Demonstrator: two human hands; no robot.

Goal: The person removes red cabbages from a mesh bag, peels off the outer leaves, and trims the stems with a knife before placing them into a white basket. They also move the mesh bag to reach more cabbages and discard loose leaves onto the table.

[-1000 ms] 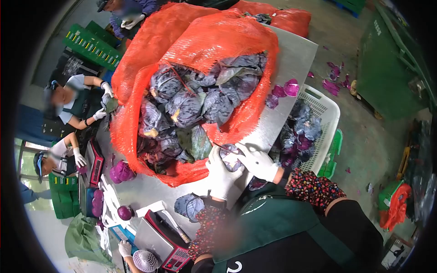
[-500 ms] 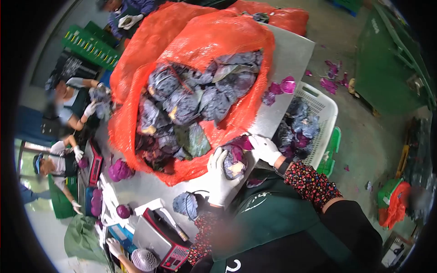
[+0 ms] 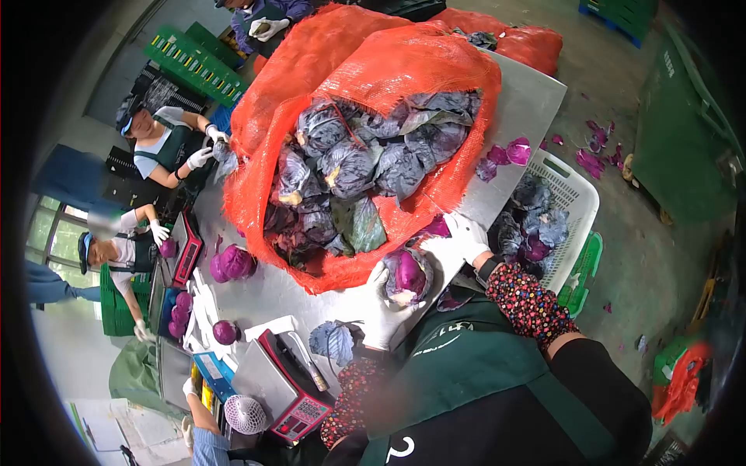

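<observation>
My left hand [image 3: 381, 317], in a white glove, is wrapped round a red cabbage [image 3: 409, 276] at the table's near edge. A glossy purple patch shows on the cabbage among duller outer leaves. My right hand [image 3: 457, 239], also gloved, is at the bag's edge just beyond the cabbage, its fingers closed on a purple cabbage leaf [image 3: 437, 227]; the fingertips are partly hidden. Past both hands, a big orange mesh bag [image 3: 435, 58] lies torn wide, full of dark, wilted-looking cabbages [image 3: 348, 168]. A loose outer leaf [image 3: 332, 342] lies left of my left hand.
A white basket [image 3: 581, 203] of leaves stands right of the steel table [image 3: 524, 93], above a green crate [image 3: 583, 276]. At left are a red scale [image 3: 295, 419], a knife [image 3: 311, 363] and peeled cabbages [image 3: 233, 264]. Co-workers [image 3: 167, 144] stand across the table; a green bin [image 3: 684, 116] is far right.
The purple leaf has come away from the cabbage with my right hand, which has moved slightly up. The cabbage has turned, showing a glossy purple side. The whole view has shifted.
</observation>
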